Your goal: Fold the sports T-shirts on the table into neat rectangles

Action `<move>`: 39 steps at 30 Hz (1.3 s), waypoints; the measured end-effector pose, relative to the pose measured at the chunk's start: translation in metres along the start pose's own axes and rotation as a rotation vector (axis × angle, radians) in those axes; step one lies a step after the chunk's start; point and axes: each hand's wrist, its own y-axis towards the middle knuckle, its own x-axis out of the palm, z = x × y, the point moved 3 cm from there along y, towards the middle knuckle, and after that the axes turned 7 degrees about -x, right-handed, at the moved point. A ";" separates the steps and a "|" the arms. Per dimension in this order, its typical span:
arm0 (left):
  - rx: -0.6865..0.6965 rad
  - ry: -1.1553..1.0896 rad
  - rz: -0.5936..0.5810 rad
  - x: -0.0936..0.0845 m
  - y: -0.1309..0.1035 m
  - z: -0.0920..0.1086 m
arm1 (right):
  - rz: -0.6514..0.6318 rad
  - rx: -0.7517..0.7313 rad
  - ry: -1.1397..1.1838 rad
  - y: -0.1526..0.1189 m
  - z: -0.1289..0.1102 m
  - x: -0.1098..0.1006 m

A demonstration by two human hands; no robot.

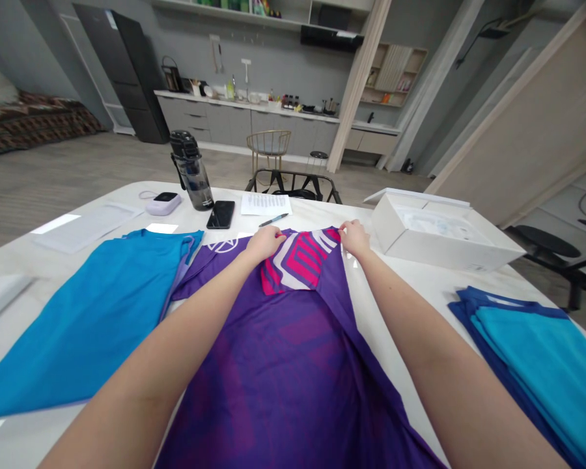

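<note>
A purple shirt [283, 365] with a pink and white pattern lies spread over the white table [385, 293], its lower part running off the bottom of the view. At its far edge, my left hand [265, 243] pinches the fabric beside the pink pattern. My right hand [354, 238] has its fingers closed on the far right corner, where the pink and white part ends. Between the two hands the shirt's edge is fairly straight. The right side of the shirt is folded inward in a long diagonal.
A blue shirt [102, 319] lies left, folded blue shirts [542, 358] right. Farther back are a bottle [195, 179], a phone [221, 215], a lilac device [163, 204], a pen [273, 220], a printed paper [265, 204] and an open white box [439, 238].
</note>
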 end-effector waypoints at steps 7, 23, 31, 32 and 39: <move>-0.044 0.288 0.151 0.009 -0.011 -0.032 | 0.010 -0.042 0.034 -0.005 -0.008 0.016; 0.121 0.393 -0.067 0.065 -0.095 -0.014 | -0.286 -0.288 0.046 -0.146 -0.027 0.013; 0.126 0.368 -0.088 0.066 -0.093 -0.015 | -0.253 -0.275 0.301 -0.236 -0.020 -0.014; 0.124 0.372 -0.090 0.066 -0.093 -0.015 | -0.252 -0.283 0.332 -0.249 -0.022 -0.020; 0.109 0.411 -0.119 0.063 -0.098 -0.011 | -0.206 -0.344 0.268 -0.334 -0.034 -0.060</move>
